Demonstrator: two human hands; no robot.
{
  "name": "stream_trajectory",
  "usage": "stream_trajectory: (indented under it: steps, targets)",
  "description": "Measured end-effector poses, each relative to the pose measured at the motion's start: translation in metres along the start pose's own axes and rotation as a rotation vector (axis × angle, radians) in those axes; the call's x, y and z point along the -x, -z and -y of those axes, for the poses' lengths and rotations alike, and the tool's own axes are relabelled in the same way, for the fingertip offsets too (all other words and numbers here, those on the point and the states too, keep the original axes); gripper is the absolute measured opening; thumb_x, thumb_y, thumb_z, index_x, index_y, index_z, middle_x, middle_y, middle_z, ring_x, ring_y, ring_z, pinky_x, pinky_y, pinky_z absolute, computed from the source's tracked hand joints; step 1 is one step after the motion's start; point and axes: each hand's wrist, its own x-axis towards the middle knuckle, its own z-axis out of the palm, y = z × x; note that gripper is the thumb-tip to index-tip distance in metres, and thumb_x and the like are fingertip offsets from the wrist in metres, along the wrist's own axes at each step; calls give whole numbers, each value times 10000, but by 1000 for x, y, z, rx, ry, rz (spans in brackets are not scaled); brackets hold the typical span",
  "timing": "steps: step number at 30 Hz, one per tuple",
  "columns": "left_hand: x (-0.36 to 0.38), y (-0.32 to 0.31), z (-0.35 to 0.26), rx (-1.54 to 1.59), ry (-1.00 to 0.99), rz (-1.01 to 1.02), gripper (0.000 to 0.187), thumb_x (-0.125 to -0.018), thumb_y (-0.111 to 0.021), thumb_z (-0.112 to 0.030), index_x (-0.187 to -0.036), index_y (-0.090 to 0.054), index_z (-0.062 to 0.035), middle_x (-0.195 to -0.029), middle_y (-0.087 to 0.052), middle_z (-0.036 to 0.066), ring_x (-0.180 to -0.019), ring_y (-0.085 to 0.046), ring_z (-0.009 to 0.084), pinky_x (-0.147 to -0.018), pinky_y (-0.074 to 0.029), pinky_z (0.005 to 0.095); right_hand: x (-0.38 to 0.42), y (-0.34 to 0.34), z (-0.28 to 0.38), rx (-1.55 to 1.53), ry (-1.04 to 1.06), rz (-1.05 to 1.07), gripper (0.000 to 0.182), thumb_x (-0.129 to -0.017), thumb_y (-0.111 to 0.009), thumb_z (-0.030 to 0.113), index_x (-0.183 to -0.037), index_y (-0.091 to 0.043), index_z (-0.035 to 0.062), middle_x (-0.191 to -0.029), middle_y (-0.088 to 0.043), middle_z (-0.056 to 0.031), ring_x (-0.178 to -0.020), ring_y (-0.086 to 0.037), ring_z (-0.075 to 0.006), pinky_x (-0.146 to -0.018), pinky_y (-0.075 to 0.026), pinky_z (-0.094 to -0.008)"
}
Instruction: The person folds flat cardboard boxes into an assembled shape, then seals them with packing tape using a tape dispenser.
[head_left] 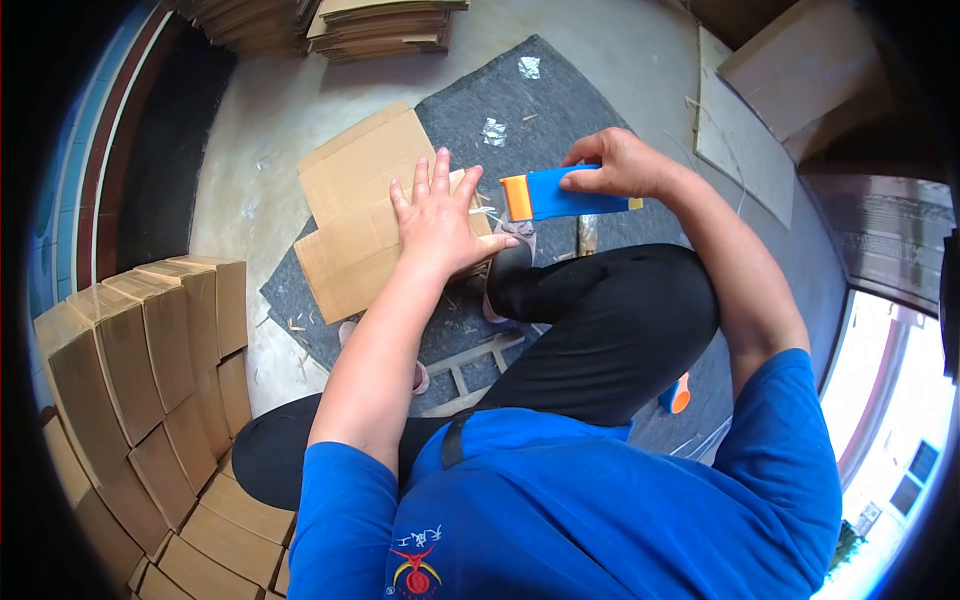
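Your left hand (437, 215) lay spread open, pinning the flat brown cardboard sheet (365, 210) steady, while your right hand (620, 165) clamped the blue-and-orange plastic tape dispenser (560, 195).

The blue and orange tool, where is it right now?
In the head view the blue and orange tool is gripped in the right hand, just right of the left hand pressing the flat cardboard.

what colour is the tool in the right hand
Blue with an orange tip; the tool shows best in the head view, held by the right hand.
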Motion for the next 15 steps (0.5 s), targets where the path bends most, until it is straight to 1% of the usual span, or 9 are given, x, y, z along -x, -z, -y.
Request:
stream_trajectory:
  steps: [1,2,3,4,6,8,11,13,15]
  targets:
    - [0,0,2,24,14,10,1013,-619,-754,-715,-1469,-445,-259,-1610,-232,164,-1503,-168,353,-1168,-81,646,2,1,1,-19,23,-21,471,-790,-735,453,-1047,-753,59,-918,-718,-161,-886,-696,-270,-805,-551,-383]
    - [1,0,4,47,31,19,981,-617,-777,-672,-1447,-468,-250,-1597,-257,170,-1495,-191,356,-1162,-106,643,4,2,2,-26,19,-19,471,-790,-735,453,-1047,-753,59,-918,-718,-161,-886,-696,-270,-805,-551,-383]
    - [2,-2,5,86,29,-33,889,-625,-796,-581,-1392,-509,-234,-1579,-286,173,-1480,-226,350,-1155,-137,631,6,4,4,-44,32,-20,465,-786,-740,449,-1042,-753,61,-911,-716,-157,-877,-694,-264,-799,-550,-378]
    - [1,-4,7,84,28,-28,889,-625,-796,-581,-1392,-509,-234,-1579,-286,173,-1480,-226,350,-1155,-137,631,7,6,5,-61,45,-21,460,-782,-744,445,-1038,-753,62,-903,-714,-153,-868,-691,-258,-793,-549,-373]
    - [1,-7,8,118,27,-44,813,-629,-801,-529,-1335,-538,-223,-1553,-322,171,-1469,-248,347,-1150,-143,635,11,11,7,-84,37,-16,452,-777,-749,437,-1034,-754,65,-897,-712,-151,-862,-689,-253,-790,-548,-369]
    - [1,-9,9,129,26,-53,784,-627,-803,-512,-1308,-547,-219,-1536,-342,169,-1463,-258,344,-1147,-146,636,13,15,8,-106,31,-8,444,-772,-753,429,-1031,-755,68,-892,-711,-149,-856,-687,-249,-787,-547,-366]
    - [1,-10,10,145,22,-61,746,-626,-806,-493,-1273,-559,-214,-1506,-373,165,-1454,-272,338,-1143,-148,639,10,18,4,-68,9,18,436,-771,-748,422,-1030,-755,72,-886,-711,-147,-860,-689,-261,-788,-547,-370]
    - [0,-10,11,149,16,-57,738,-627,-808,-491,-1265,-561,-213,-1493,-384,163,-1452,-276,334,-1142,-147,641,4,16,3,63,-7,46,458,-767,-735,444,-1043,-750,78,-886,-709,-148,-870,-691,-279,-794,-550,-380]
    - [-1,-9,10,149,21,-45,744,-629,-810,-486,-1271,-556,-211,-1491,-384,164,-1452,-272,333,-1141,-143,644,-1,12,4,96,-36,59,476,-767,-722,461,-1054,-746,82,-899,-713,-151,-885,-694,-291,-801,-552,-391]
